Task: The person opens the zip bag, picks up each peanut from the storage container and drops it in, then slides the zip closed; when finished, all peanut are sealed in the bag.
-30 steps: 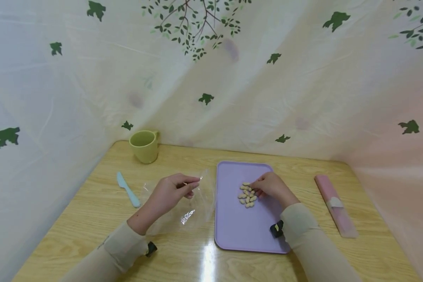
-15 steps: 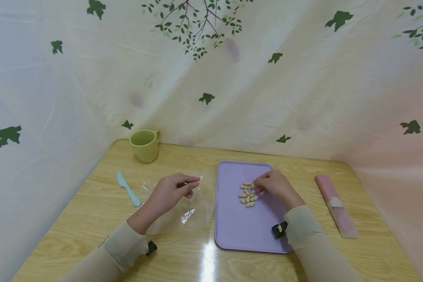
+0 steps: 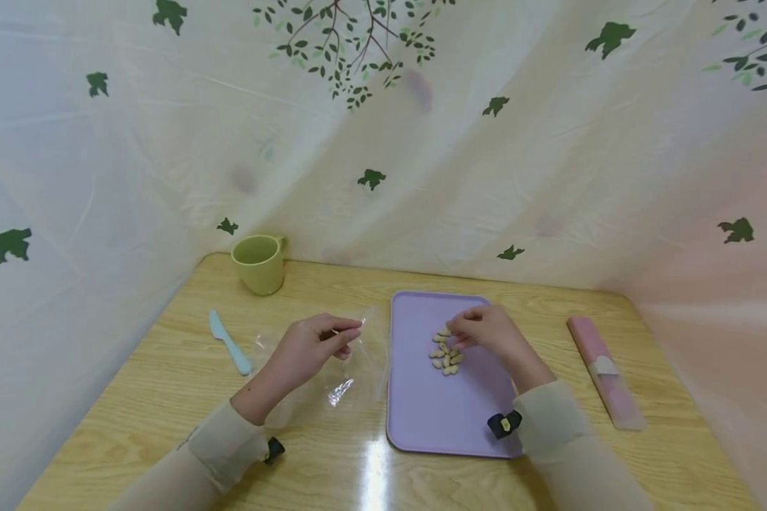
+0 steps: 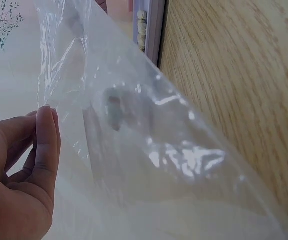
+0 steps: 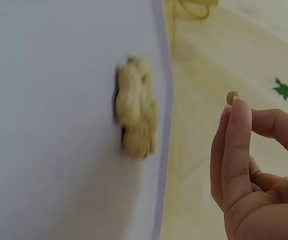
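Right wrist view blurs the peanut pile (image 5: 136, 110) — pinched peanut (image 5: 231, 96) partly hidden

Soft light; glare on table (image 3: 374, 482), plastic bag (image 4: 149, 150); peanuts (image 5: 132, 107) blurred in right wrist view.

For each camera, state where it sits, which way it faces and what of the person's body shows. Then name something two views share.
Head: worn on the head, facing forward and down at the table; left hand, right hand and both sleeves show.
Left wrist: on that wrist, facing the plastic bag; the left hand shows, pinching it.
Right wrist: on that wrist, facing the tray and peanuts; the right hand shows, pinching one peanut.
Shared: head and left wrist both show the plastic bag.
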A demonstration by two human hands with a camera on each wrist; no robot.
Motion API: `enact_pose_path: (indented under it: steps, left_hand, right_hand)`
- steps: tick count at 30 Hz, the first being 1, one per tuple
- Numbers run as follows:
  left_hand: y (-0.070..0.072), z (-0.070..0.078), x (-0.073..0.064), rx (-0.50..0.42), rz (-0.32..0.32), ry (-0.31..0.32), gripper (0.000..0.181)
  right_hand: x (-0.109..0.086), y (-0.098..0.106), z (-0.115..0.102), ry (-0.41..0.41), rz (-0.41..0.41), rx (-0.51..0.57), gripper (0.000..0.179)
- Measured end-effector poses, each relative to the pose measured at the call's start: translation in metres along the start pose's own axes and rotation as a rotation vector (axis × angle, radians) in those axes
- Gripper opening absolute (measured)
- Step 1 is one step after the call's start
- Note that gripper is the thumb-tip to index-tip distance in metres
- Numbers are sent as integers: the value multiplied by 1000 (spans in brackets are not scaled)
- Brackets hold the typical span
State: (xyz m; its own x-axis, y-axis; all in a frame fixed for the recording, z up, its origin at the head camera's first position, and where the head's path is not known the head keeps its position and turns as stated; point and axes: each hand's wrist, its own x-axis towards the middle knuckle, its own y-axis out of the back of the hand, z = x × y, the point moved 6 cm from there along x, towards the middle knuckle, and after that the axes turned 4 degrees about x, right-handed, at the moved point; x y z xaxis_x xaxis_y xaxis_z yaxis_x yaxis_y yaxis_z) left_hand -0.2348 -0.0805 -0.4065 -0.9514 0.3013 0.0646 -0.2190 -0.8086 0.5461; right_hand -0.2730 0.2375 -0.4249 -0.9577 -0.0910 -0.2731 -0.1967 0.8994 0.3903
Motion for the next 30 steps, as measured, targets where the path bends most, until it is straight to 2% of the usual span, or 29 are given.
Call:
enact_pose_path:
  steps: [3, 9, 21, 30]
  left_hand:
    - [0, 0, 0, -5, 1, -6, 26]
    - [0, -1, 0, -9, 0, -1, 25]
    - [1, 0, 0, -2, 2, 6, 26]
    - [0, 3, -1, 0, -4, 3, 27]
  right_hand:
    - [-5, -13, -8, 40, -43, 52, 31]
    - [-13, -32, -20, 93, -76, 90, 28]
    - [-30, -66, -32, 39, -99, 48, 24]
    - [-34, -82, -39, 87, -137, 103, 24]
